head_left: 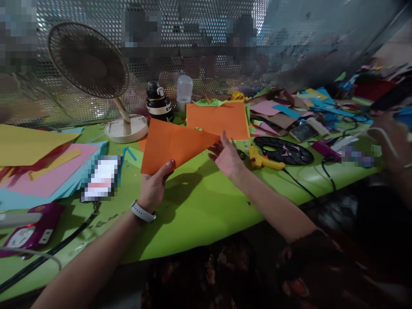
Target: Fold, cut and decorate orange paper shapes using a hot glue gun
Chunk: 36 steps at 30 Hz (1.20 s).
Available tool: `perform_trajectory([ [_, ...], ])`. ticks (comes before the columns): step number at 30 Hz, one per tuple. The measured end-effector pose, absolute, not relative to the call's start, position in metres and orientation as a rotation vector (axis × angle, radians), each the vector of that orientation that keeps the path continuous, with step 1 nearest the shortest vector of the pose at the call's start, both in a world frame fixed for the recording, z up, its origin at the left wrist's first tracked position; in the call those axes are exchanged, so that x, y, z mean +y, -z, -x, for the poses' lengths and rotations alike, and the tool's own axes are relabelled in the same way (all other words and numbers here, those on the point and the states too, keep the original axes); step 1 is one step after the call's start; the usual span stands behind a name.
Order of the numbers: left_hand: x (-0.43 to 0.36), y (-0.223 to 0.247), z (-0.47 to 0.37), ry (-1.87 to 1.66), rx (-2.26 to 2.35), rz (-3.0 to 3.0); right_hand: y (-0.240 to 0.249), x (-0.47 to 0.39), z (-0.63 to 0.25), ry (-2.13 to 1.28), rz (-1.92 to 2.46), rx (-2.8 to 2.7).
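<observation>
A folded sheet of orange paper (172, 143), tapering to a point at its right end, is up off the table in front of me. My left hand (154, 184), with a pale watch band on its wrist, pinches the lower edge, thumb on top. At the narrow tip is my right hand (228, 159), its fingers spread; whether they touch the paper I cannot tell. Behind lies more orange paper (219, 120) over green and yellow sheets. Just right of my right hand are scissors (240, 153) and a yellow glue gun (265, 161).
A fan (90, 64) stands back left, near a dark bottle (158, 101). Coloured sheets (61, 167), a phone (101, 178) and a purple power strip (38, 227) lie left. On the right are a black oval tray (304, 155), cables and another person's arm (391, 148).
</observation>
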<state>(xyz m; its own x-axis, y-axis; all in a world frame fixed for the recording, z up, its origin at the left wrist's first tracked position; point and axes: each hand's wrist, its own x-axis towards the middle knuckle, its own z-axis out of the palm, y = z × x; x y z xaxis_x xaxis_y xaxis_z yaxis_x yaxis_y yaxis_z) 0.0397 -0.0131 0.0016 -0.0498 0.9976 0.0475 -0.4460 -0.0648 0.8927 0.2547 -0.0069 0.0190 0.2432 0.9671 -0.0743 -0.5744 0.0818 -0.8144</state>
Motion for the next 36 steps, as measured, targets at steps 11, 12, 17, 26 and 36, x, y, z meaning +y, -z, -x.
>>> perform_trajectory([
  [11,-0.004,-0.003,-0.033,-1.348,0.885,-0.812,-0.012,-0.018,-0.234,-1.289,0.975,-0.748],
  [12,-0.001,-0.002,-0.032,-1.356,0.898,-0.782,-0.012,-0.019,-0.234,-1.275,0.961,-0.733],
  [17,-0.003,0.001,-0.034,-1.399,0.737,-0.729,-0.013,-0.021,-0.228,-1.224,0.895,-0.565],
  [26,-0.032,0.003,-0.063,-1.036,0.633,-1.075,-0.006,-0.039,-0.201,-1.392,0.882,-0.569],
  [36,-0.034,0.003,-0.088,-1.118,0.663,-0.869,-0.007,-0.042,-0.201,-1.359,0.824,-0.665],
])
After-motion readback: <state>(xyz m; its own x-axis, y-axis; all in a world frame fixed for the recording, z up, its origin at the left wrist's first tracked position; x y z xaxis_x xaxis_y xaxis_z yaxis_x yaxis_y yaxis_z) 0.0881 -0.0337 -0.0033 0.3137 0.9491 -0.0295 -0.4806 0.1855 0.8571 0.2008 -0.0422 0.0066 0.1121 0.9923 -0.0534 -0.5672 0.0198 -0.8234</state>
